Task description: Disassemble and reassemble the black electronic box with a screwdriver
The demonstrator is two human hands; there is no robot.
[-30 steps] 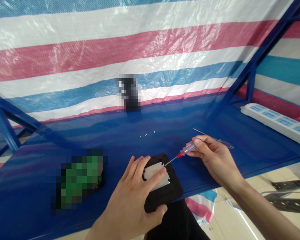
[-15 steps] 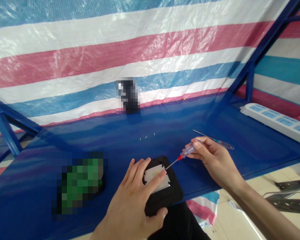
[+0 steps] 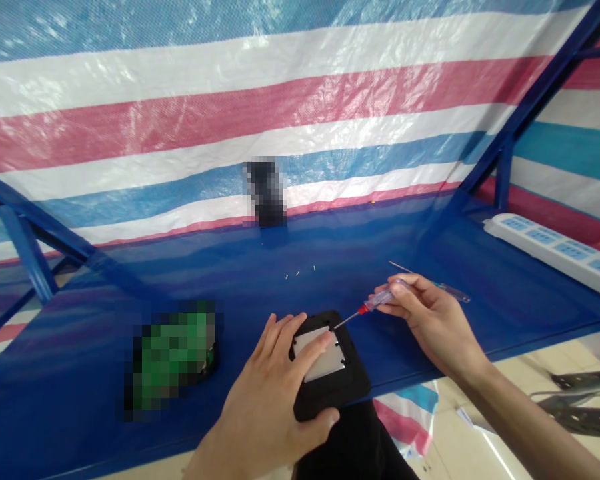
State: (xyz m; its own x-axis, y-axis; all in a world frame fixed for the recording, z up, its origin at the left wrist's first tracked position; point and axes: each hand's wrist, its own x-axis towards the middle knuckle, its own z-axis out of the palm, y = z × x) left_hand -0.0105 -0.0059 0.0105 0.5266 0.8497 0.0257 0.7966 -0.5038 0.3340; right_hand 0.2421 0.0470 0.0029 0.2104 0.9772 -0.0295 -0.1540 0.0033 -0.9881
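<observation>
A flat black case point(image 3: 355, 380) with rounded corners lies at the table's front edge, a silvery plate point(image 3: 336, 363) set in its middle. My left hand point(image 3: 265, 393) holds the case from the left, its index finger pressed on the plate and its thumb at the near side. In my right hand point(image 3: 430, 320) is a screwdriver point(image 3: 377, 300) with a clear purple handle and a red collar. Its tip meets the plate's far right corner, beside my left index fingertip; any screw there is too small to make out. Behind my right hand lies a second screwdriver point(image 3: 453, 291), partly hidden.
Three small screws point(image 3: 297, 273) lie on the blue table point(image 3: 220, 267) beyond the case. A blurred green object point(image 3: 175, 350) is at left, and a blurred dark object point(image 3: 269, 193) stands against the striped sheet point(image 3: 180, 127). A white power strip point(image 3: 555, 250) sits at right.
The view has shifted slightly, so everything sits a little further right. The screwdriver leans slightly lower, its tip still at the plate's corner. Both hands keep their hold.
</observation>
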